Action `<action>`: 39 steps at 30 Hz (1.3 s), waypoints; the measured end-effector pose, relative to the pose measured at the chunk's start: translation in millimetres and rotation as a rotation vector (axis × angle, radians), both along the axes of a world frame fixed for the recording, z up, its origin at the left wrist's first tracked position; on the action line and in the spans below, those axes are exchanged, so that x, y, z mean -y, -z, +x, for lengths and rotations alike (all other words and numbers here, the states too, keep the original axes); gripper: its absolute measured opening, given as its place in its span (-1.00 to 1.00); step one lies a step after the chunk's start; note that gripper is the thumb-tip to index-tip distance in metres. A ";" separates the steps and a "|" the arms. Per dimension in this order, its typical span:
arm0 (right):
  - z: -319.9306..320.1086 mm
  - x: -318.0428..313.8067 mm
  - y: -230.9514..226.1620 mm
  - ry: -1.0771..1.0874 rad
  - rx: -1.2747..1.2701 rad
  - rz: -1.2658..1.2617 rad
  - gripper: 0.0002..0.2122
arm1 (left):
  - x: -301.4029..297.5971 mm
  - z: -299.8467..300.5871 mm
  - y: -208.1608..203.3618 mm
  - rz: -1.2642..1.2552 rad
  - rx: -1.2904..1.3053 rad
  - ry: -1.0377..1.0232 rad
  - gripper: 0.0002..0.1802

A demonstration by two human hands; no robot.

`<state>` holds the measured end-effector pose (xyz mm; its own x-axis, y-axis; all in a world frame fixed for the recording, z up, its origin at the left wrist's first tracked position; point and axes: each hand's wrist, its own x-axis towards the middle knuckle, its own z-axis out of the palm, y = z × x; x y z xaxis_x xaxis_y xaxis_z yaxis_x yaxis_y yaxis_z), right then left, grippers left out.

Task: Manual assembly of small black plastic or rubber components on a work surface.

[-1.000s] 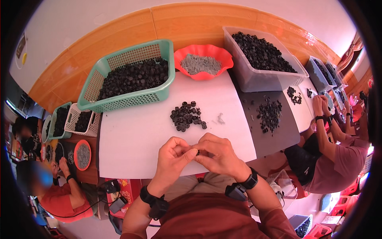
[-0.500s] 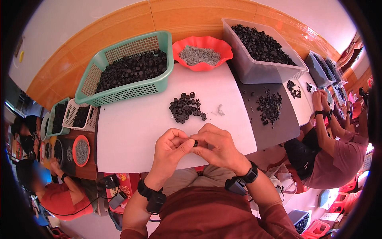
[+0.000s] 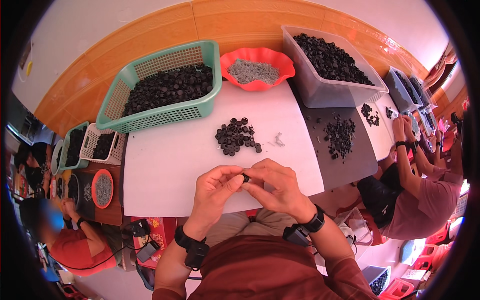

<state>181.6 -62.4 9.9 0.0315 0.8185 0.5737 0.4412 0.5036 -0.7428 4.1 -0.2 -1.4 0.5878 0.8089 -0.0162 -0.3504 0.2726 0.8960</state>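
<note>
Over the near edge of the white table sheet [image 3: 165, 165], my two hands meet fingertip to fingertip. Between them is a small round black plastic part [image 3: 245, 178]. Thumb and fingers of my left hand [image 3: 216, 192] pinch it from the left. My right hand [image 3: 275, 186] closes on it from the right with thumb and forefinger. Any smaller piece in the fingers is too small to make out. Beyond my hands lies a loose pile of black plastic parts [image 3: 235, 137], with a few small grey pieces [image 3: 278, 140] to its right.
At the back stand a green basket [image 3: 160, 112] of black parts, a red scalloped bowl [image 3: 260, 86] of grey pieces and a clear bin [image 3: 325, 90] of black parts. A dark mat [image 3: 360, 165] holds another pile. Co-workers sit at left [image 3: 80, 250] and right [image 3: 425, 205].
The black part has turned slightly in my fingertips, and the fingers of my right hand have shifted a little. The whole view has moved slightly; the piles look the same.
</note>
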 end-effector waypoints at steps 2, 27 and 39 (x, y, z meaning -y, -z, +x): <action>1.1 0.2 1.7 -0.015 -0.010 0.007 -0.72 | 0.9 -0.4 0.6 -0.001 -0.016 -0.006 -0.75; 1.0 1.9 3.1 0.049 -0.016 0.022 -0.81 | 6.4 2.4 -0.8 0.148 -0.116 0.008 -0.74; 1.3 3.1 2.3 0.049 -0.003 0.031 -0.80 | 8.4 1.7 -0.4 0.160 -0.131 0.002 -0.76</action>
